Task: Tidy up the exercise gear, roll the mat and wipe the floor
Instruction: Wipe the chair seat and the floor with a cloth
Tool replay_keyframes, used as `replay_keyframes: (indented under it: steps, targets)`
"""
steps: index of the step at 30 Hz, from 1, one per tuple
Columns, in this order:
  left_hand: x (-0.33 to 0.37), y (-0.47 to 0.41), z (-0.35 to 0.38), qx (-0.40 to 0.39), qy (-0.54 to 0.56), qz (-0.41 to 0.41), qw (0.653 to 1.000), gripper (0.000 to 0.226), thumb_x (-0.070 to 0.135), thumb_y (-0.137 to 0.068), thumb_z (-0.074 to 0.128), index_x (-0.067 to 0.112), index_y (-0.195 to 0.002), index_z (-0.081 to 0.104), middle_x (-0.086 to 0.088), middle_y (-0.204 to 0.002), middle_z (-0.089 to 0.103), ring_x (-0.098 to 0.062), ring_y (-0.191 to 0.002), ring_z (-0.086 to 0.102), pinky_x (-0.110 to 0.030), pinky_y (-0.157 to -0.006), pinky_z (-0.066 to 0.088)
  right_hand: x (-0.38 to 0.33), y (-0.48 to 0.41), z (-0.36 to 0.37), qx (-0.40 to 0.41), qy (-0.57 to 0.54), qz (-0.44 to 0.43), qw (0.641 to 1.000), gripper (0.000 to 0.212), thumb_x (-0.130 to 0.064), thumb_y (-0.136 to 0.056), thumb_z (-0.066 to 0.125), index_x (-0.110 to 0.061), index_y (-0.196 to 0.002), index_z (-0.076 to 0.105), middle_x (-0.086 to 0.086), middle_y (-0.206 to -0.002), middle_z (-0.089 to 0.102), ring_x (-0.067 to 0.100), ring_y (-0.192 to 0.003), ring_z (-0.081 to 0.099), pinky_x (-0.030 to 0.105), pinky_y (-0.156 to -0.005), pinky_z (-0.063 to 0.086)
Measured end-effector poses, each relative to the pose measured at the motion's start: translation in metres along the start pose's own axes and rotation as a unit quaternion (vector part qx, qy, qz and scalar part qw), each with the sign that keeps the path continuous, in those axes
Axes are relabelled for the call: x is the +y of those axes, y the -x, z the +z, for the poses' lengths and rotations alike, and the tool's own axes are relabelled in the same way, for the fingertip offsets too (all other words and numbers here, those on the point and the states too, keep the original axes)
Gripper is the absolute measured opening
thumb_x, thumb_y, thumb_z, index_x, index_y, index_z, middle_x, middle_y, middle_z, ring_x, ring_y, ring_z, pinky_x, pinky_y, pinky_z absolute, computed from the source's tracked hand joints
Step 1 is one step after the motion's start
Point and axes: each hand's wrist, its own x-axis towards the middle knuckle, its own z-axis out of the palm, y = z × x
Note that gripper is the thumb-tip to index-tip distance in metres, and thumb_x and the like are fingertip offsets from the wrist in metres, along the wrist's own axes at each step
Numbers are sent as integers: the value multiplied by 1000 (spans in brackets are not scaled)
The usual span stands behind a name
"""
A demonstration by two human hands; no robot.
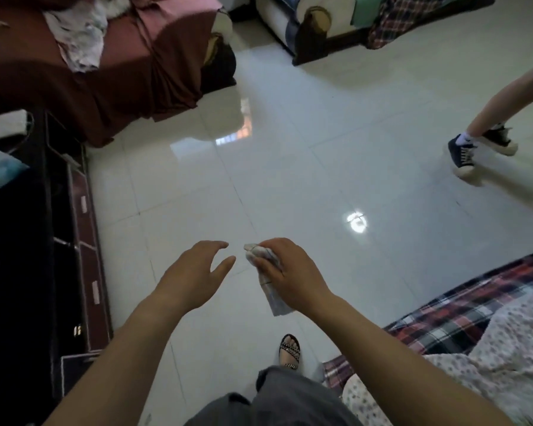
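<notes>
The cloth (274, 298) was bunched in the right hand (285, 269), whose fingers were curled round its middle. One crumpled end stuck out past the knuckles and a tail hung down below the palm. The cloth was held in the air above the glossy tiled floor (290, 167), not touching it.

The left hand (191, 272) hovered just left of the cloth, holding nothing, fingers loosely spread and tipped toward the cloth's upper end. Both forearms reached forward from the body.

No mat or exercise gear showed, so the step in hand looked like the floor wipe. The next move probably called for both hands to fold or spread the cloth, then a bend down to the tiles.

Below the cloth stood a sandalled foot (290, 350). Right of the cloth lay a plaid blanket (474, 302). Far left of it stood a dark cabinet (19, 241), and beyond it a maroon sofa (105, 72). Another person's sneaker (463, 155) was well off to its upper right.
</notes>
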Motion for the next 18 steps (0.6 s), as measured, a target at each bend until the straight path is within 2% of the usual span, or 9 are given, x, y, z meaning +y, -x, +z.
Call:
replay_keyframes:
  steps: [5,12,18]
  targets:
    - [52,-47,3,-12,-2,56,998,48,51,-93,39,29,-136,40,6,-144,40,-14,-128,41,-32,-102,36,18,-8,-47,50,8,28,998,24,-43,-93,51,-25,-104,63,-8,-106,64,5,-99,53,18,-82,41]
    - [110,-109,6,-55,2,151,987,48,50,-92,40,28,-135,42,3,-143,41,-17,-126,44,-33,-101,37,46,-15,-102,136,31,98,985,25,-39,-94,50,-24,-109,63,-6,-112,64,7,-103,55,21,-87,45]
    - [119,-173,-11,-85,7,193,977,49,50,-92,40,28,-136,42,3,-143,41,-18,-124,46,-36,-102,39,53,-60,-121,182,44,135,973,24,-39,-94,50,-24,-108,63,-7,-111,64,6,-104,54,19,-87,42]
